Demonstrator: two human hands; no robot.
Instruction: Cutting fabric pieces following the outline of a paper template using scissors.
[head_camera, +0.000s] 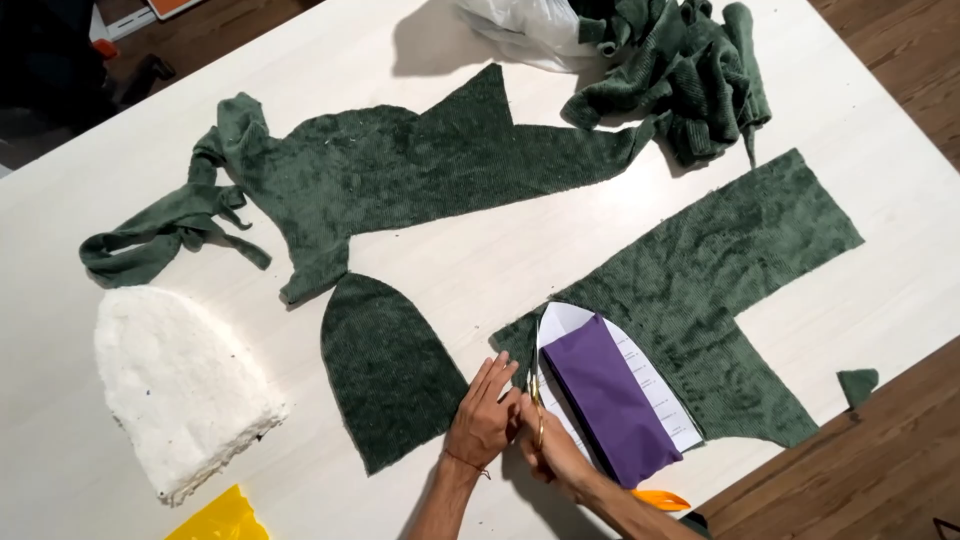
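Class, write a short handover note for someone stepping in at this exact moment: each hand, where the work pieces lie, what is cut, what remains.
Left hand: flat on the table beside the pattern, steadying the green fabric.
Right hand: holding scissors, blades along the left edge of the white paper pattern; a purple sheet lies on it.
Done: one arch-shaped green piece lies cut out, left of the hands; a white fluffy arch piece sits further left.
Left: the pattern's right side and top are uncut.
Spare: a large green offcut and bundled scraps at the far end.

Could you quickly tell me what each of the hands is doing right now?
Left hand: open, flat on the dark green fabric piece.
Right hand: closed on the gold-handled scissors.
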